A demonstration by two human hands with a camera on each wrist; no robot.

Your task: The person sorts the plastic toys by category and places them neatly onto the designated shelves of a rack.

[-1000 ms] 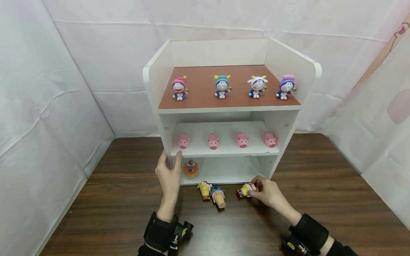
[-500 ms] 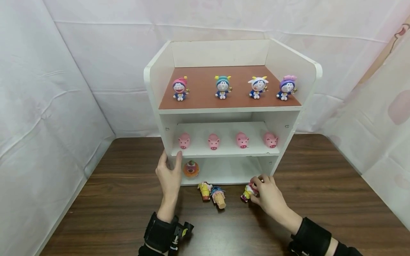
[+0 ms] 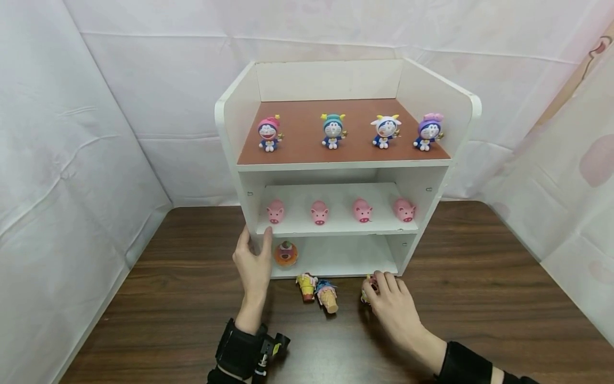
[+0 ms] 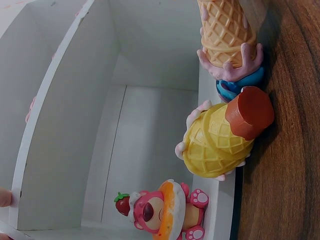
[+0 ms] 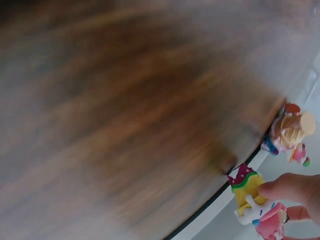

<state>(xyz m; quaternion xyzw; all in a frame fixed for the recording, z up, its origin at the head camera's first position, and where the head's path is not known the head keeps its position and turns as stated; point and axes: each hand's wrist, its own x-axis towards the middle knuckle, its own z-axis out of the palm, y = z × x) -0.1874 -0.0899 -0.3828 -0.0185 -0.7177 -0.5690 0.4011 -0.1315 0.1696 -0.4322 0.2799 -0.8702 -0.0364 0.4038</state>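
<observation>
At the left side of the white shelf unit [image 3: 336, 166], my left hand [image 3: 253, 266] grips the side panel, thumb at the front edge of the middle board. My right hand [image 3: 395, 309] holds a small figurine [image 5: 247, 187] with a yellow body, white and pink top and maroon base. In the head view that hand mostly hides it. Two ice-cream-cone figurines lie on the table before the unit: a yellow cone [image 4: 215, 142] with a brown tip and a tan cone [image 4: 227, 35] with blue. A pink bear figurine [image 3: 285, 253] with an orange ring sits at the bottom shelf's left.
Several pink pig figures [image 3: 318, 212] stand in a row on the middle board. On the brown top board, several blue-and-white cat figures [image 3: 332, 130] in coloured hats form another row. The unit stands on a dark wood table [image 3: 168, 298], with white cloth [image 3: 86, 160] around it.
My right hand has turned the held figurine and swung over it, covering more of it. The left hand stays on the unit, and the two cone figurines have not moved.
</observation>
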